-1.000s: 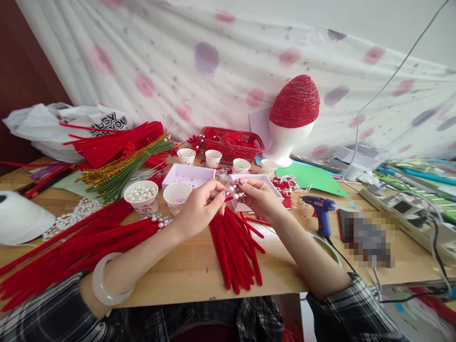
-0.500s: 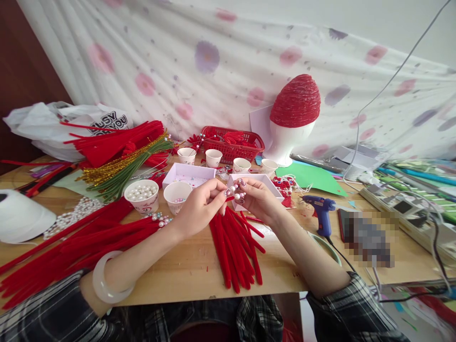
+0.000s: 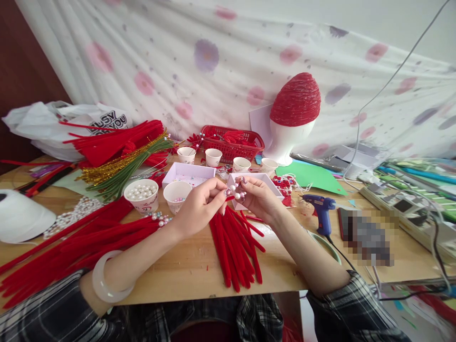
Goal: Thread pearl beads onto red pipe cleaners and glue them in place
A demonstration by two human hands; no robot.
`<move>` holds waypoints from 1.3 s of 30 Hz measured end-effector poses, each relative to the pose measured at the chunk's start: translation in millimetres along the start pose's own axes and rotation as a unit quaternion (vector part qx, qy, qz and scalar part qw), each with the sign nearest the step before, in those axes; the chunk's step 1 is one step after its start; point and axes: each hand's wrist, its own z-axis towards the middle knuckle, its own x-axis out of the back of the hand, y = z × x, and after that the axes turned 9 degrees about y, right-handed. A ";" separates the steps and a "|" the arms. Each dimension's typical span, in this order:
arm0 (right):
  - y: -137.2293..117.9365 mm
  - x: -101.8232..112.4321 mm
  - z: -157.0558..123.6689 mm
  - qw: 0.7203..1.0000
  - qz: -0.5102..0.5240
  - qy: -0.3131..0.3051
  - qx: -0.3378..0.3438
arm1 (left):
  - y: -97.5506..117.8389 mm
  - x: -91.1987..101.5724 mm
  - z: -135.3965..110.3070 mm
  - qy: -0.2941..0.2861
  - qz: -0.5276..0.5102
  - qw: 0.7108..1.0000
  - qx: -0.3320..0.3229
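Near the table's middle, my left hand (image 3: 204, 205) and my right hand (image 3: 259, 195) meet, both with fingers pinched together. A small cluster of pearl beads (image 3: 237, 195) shows between them, in the fingertips of my right hand. A short bit of red chenille stem (image 3: 230, 199) sticks out at my left fingertips; how it joins the beads is hidden. Below lies a fanned bundle of red chenille stems (image 3: 237, 251). Close to my left hand stands a paper cup (image 3: 174, 198) with coloured beads. Behind my right hand is a lilac box (image 3: 269, 183), partly covered.
A cup of white pearls (image 3: 141, 195), a lilac tray (image 3: 188, 175) and more red stems (image 3: 89, 247) lie left. Behind are a red basket (image 3: 231, 145) and a white head form (image 3: 285, 140). A blue glue gun (image 3: 321, 209) and a power strip (image 3: 402, 213) are right.
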 end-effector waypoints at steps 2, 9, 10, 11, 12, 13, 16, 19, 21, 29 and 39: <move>0.3 0.1 -0.3 1.000 -0.003 -0.005 -0.004 | 0.0 -0.1 0.0 0.003 0.000 1.000 0.001; 3.9 3.4 0.9 1.000 -0.003 -0.018 -0.012 | -1.5 -0.1 0.2 0.003 0.000 1.000 0.000; 4.2 3.8 1.1 1.000 -0.002 -0.017 -0.011 | -1.4 -0.1 0.2 0.003 0.002 1.000 -0.003; 4.3 4.0 1.3 1.000 -0.001 -0.017 -0.011 | -1.2 -0.1 0.2 0.003 0.003 1.000 -0.005; 4.2 4.1 1.3 1.000 -0.001 -0.017 -0.011 | -0.9 -0.1 0.2 0.003 0.004 1.000 -0.007; 4.1 4.0 1.2 1.000 -0.001 -0.018 -0.011 | -0.5 -0.1 0.2 0.003 0.005 1.000 -0.008; 3.4 3.6 0.7 1.000 -0.003 -0.022 -0.012 | 0.7 -0.1 0.3 0.002 0.007 1.000 -0.008; 2.7 3.0 0.1 1.000 -0.006 -0.023 -0.013 | 0.6 0.0 0.5 0.002 0.009 1.000 -0.010; 2.4 2.7 -0.1 1.000 -0.008 -0.023 -0.016 | -0.6 0.3 0.4 0.001 0.008 1.000 -0.009; 4.2 4.0 1.8 1.000 -0.012 -0.001 0.009 | -2.7 0.0 0.0 0.006 0.006 1.000 -0.005; 0.6 5.6 0.5 0.996 -0.053 -0.008 0.076 | 3.1 1.0 1.5 0.008 0.031 0.999 -0.018</move>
